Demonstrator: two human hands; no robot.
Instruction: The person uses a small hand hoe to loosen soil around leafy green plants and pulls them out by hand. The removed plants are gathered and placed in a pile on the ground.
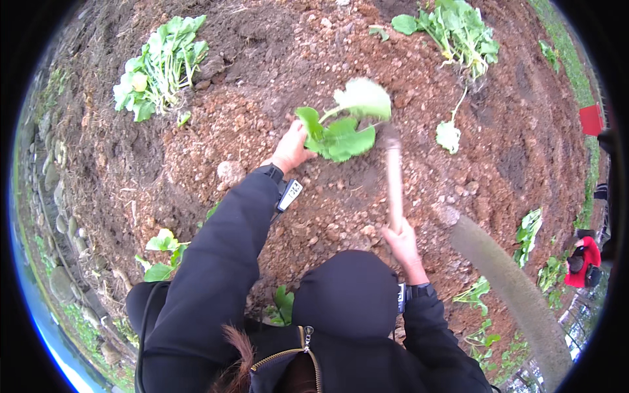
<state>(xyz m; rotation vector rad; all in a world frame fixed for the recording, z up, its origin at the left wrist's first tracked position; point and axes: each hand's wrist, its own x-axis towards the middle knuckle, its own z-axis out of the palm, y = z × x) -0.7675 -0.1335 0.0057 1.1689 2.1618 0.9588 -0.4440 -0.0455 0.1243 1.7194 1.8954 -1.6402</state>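
Observation:
My left hand (292,147) is at the base of a broad-leaved green plant (344,140); leaves hide part of the fingers, so its grip cannot be made out. My right hand (404,241) is closed around the pale wooden handle (394,186) of a short hand tool. The tool's head is blurred and soil-coloured, against the brown earth (344,196) just right of the plant. Its exact kind cannot be told.
Leafy bunches lie on the soil at upper left (164,64) and upper right (459,37). A wilted seedling (448,135) is to the right. A thick grey curved trunk or post (511,290) rises at lower right. Stones (61,285) line the left; a person in red (585,263) is far right.

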